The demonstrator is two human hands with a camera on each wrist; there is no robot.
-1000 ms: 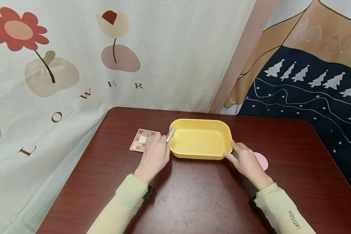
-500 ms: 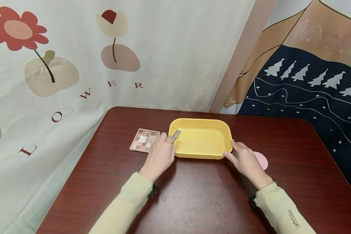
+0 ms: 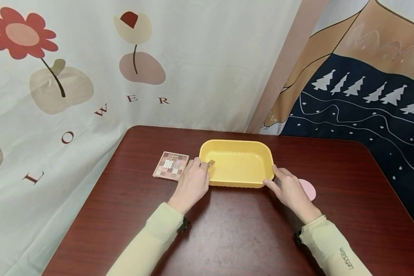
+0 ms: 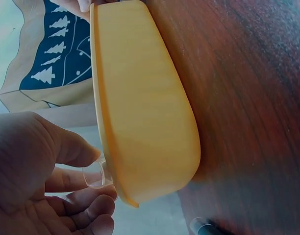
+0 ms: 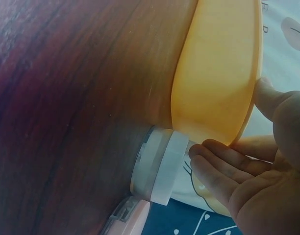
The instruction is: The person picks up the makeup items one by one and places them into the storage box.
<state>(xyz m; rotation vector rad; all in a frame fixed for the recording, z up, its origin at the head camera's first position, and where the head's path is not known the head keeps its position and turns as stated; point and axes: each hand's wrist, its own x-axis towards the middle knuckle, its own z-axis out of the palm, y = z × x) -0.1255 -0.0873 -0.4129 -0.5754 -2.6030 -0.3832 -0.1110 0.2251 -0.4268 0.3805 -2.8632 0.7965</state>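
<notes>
Your left hand (image 3: 193,182) is at the left end of a yellow, rounded-rectangular plastic tray (image 3: 237,143), with thumb and fingers pinching a small, slim tube, clear at one end (image 4: 94,177) and gold-toned at the other (image 3: 211,163). The tube lies to the right of your left fingers, its long axis slanting rightward and away from you, so its gold-toned tip is over the tray's inside, just past the left wall, while the pinched clear end is above the rim. Whether the tip touches the tray floor cannot be told. Your left hand is much the nearer to it; your right hand (image 3: 289,188) is at the opposite end, holding the tray's near right corner between thumb and fingers. The tray's own long axis runs left to right, from one hand to the other.
</notes>
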